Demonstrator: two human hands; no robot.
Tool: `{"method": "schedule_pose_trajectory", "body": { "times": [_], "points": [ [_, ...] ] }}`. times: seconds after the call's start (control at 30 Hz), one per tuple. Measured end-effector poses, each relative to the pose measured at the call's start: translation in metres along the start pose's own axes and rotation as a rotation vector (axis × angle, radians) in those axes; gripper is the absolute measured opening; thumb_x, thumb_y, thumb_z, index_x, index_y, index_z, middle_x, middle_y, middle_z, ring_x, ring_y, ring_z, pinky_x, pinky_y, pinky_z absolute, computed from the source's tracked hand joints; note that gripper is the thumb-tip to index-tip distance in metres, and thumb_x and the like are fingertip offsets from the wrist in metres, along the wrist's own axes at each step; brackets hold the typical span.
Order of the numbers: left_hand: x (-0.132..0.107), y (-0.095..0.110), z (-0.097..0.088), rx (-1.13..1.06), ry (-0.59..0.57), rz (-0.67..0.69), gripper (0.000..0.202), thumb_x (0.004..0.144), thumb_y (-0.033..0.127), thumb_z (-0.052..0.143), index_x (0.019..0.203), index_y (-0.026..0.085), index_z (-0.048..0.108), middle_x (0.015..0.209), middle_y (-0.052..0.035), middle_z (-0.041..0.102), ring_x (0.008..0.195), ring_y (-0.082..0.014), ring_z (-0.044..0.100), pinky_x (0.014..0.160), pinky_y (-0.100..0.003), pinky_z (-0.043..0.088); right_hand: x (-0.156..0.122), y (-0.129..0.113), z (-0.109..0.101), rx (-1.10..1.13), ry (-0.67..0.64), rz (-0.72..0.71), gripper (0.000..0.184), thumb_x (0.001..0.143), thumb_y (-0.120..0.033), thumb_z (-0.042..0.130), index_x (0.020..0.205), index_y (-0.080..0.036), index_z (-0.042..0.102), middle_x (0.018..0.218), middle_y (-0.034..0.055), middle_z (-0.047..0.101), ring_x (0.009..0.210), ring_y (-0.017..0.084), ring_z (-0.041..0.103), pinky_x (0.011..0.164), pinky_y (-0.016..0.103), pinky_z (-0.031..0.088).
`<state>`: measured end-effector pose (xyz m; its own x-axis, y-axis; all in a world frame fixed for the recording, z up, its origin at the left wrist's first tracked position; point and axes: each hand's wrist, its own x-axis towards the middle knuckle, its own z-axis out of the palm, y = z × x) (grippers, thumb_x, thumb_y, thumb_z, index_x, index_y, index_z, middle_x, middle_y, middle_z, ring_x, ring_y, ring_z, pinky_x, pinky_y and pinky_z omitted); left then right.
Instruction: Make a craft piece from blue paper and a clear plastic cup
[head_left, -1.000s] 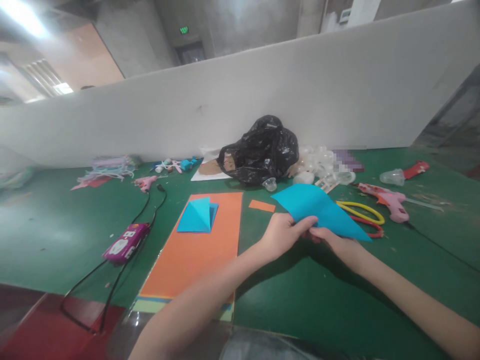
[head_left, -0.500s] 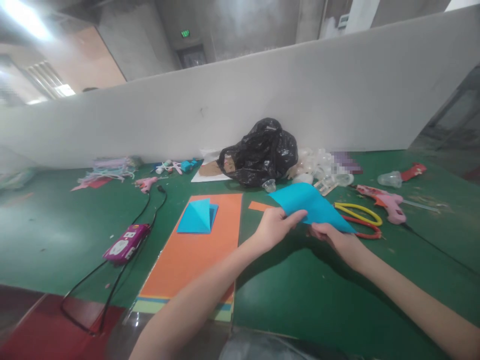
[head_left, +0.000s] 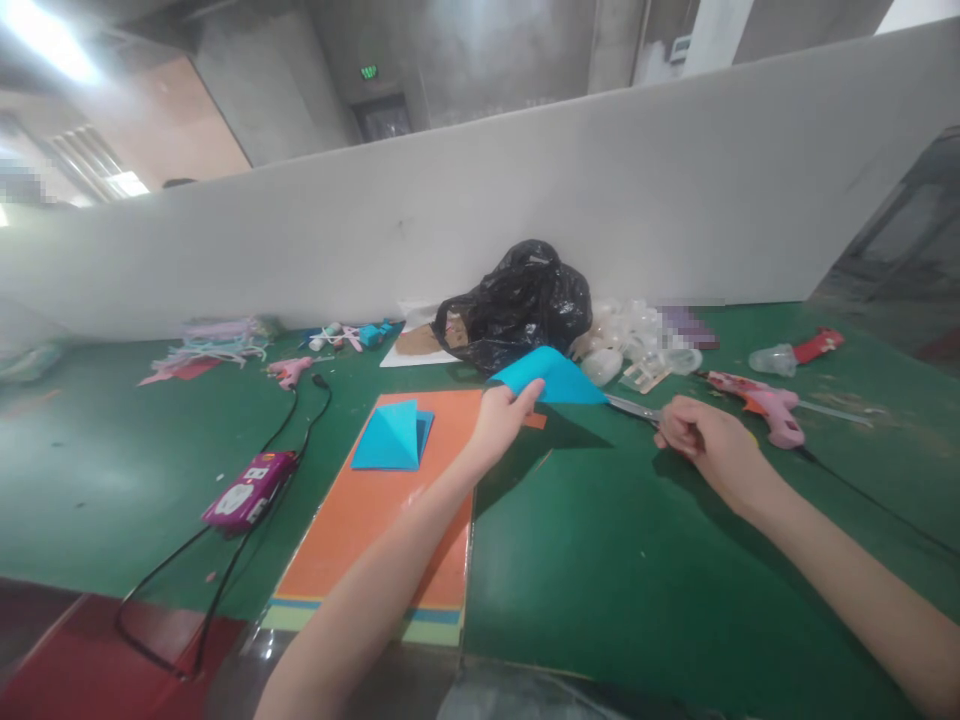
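Observation:
My left hand (head_left: 508, 418) pinches a folded sheet of blue paper (head_left: 551, 378), thumb on top, and holds it above the table. The paper's right tip points at the blades of a pair of scissors (head_left: 634, 408). My right hand (head_left: 705, 440) is closed round the handles of these scissors and mostly hides them. Below and left of my left hand, a folded blue paper shape (head_left: 394, 437) rests on a stack of coloured sheets with an orange sheet (head_left: 397, 530) uppermost. A small orange paper strip (head_left: 535, 421) lies just right of my left hand.
A black plastic bag (head_left: 525, 300) and clear plastic cups (head_left: 637, 340) stand by the white partition (head_left: 450, 220). On the right lies a pink glue gun (head_left: 772, 405). Another small pink glue gun (head_left: 290, 372) and a purple box with black cords (head_left: 250, 492) lie on the left.
My right hand has let go of the blue paper and taken the scissors from the table. My left hand has shifted left with the paper.

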<state>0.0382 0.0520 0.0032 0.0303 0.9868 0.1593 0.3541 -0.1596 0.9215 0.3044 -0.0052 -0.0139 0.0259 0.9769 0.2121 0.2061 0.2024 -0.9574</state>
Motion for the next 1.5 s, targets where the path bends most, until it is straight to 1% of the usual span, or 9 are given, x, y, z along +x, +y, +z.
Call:
{"method": "schedule_pose_trajectory", "body": {
  "times": [0.13, 0.23, 0.37, 0.47, 0.57, 0.7, 0.8, 1.13, 1.5],
  "points": [
    [-0.016, 0.011, 0.012, -0.065, -0.077, -0.009, 0.067, 0.082, 0.078, 0.059, 0.047, 0.021, 0.047, 0.045, 0.0031, 0.041, 0.048, -0.01, 0.038, 0.055, -0.028, 0.032, -0.007, 0.003, 0.017, -0.016, -0.141, 0.121, 0.048, 0.082, -0.058, 0.068, 0.055, -0.026, 0.045, 0.054, -0.0047, 0.041, 0.055, 0.015, 0.04, 0.056, 0.031, 0.037],
    [-0.03, 0.016, 0.022, -0.129, -0.164, 0.005, 0.067, 0.083, 0.078, 0.058, 0.05, 0.021, 0.048, 0.046, 0.003, 0.043, 0.047, -0.0098, 0.038, 0.053, -0.027, 0.032, -0.017, 0.002, 0.037, -0.013, -0.251, 0.185, 0.047, 0.073, -0.068, 0.077, 0.069, -0.024, 0.06, 0.058, -0.005, 0.048, 0.055, 0.014, 0.041, 0.055, 0.03, 0.035],
    [-0.039, 0.014, 0.03, -0.123, -0.27, 0.041, 0.066, 0.084, 0.076, 0.059, 0.051, 0.02, 0.047, 0.048, 0.0027, 0.045, 0.049, -0.0095, 0.04, 0.054, -0.027, 0.031, -0.028, -0.004, 0.049, 0.021, -0.207, 0.246, 0.051, 0.069, -0.073, 0.077, 0.071, -0.024, 0.063, 0.059, -0.0047, 0.048, 0.054, 0.013, 0.04, 0.054, 0.031, 0.036],
    [-0.036, 0.011, 0.028, -0.095, -0.278, 0.031, 0.066, 0.084, 0.075, 0.059, 0.05, 0.02, 0.045, 0.047, 0.0036, 0.042, 0.047, -0.0087, 0.037, 0.052, -0.027, 0.028, -0.027, -0.009, 0.044, 0.025, -0.122, 0.291, 0.05, 0.073, -0.069, 0.072, 0.06, -0.025, 0.054, 0.051, -0.0056, 0.04, 0.051, 0.014, 0.038, 0.053, 0.031, 0.035],
    [-0.028, 0.011, 0.021, -0.071, -0.23, -0.002, 0.066, 0.081, 0.076, 0.061, 0.048, 0.021, 0.042, 0.045, 0.0049, 0.037, 0.045, -0.008, 0.033, 0.05, -0.027, 0.025, -0.021, -0.014, 0.034, 0.074, -0.089, 0.236, 0.05, 0.074, -0.067, 0.069, 0.056, -0.026, 0.047, 0.048, -0.0065, 0.035, 0.049, 0.013, 0.035, 0.051, 0.03, 0.031],
    [-0.023, 0.013, 0.016, -0.069, -0.192, 0.012, 0.066, 0.079, 0.078, 0.061, 0.049, 0.021, 0.045, 0.046, 0.0041, 0.04, 0.046, -0.0082, 0.036, 0.051, -0.027, 0.028, -0.015, -0.011, 0.03, 0.056, -0.17, 0.204, 0.054, 0.073, -0.072, 0.072, 0.059, -0.026, 0.047, 0.05, -0.0075, 0.035, 0.049, 0.012, 0.033, 0.049, 0.028, 0.028],
    [-0.028, 0.012, 0.019, -0.09, -0.253, 0.016, 0.068, 0.081, 0.079, 0.06, 0.049, 0.021, 0.044, 0.045, 0.0041, 0.04, 0.045, -0.0079, 0.034, 0.05, -0.027, 0.026, -0.016, -0.007, 0.034, 0.081, -0.191, 0.231, 0.062, 0.068, -0.08, 0.075, 0.06, -0.026, 0.045, 0.05, -0.008, 0.036, 0.05, 0.013, 0.037, 0.05, 0.029, 0.031],
    [-0.02, 0.005, 0.016, -0.068, -0.311, 0.044, 0.066, 0.081, 0.077, 0.063, 0.05, 0.021, 0.045, 0.045, 0.0045, 0.039, 0.045, -0.0083, 0.034, 0.05, -0.027, 0.025, -0.017, -0.008, 0.032, 0.098, -0.199, 0.221, 0.057, 0.073, -0.078, 0.075, 0.068, -0.021, 0.065, 0.05, -0.0077, 0.038, 0.052, 0.013, 0.038, 0.054, 0.029, 0.032],
    [-0.009, 0.007, 0.003, -0.03, -0.203, -0.002, 0.068, 0.075, 0.08, 0.066, 0.05, 0.02, 0.048, 0.047, 0.0031, 0.044, 0.048, -0.0091, 0.039, 0.054, -0.028, 0.031, -0.014, -0.017, 0.025, 0.018, -0.201, 0.167, 0.064, 0.073, -0.086, 0.07, 0.067, -0.022, 0.068, 0.051, -0.0061, 0.04, 0.053, 0.014, 0.039, 0.053, 0.029, 0.033]
  ]
}}
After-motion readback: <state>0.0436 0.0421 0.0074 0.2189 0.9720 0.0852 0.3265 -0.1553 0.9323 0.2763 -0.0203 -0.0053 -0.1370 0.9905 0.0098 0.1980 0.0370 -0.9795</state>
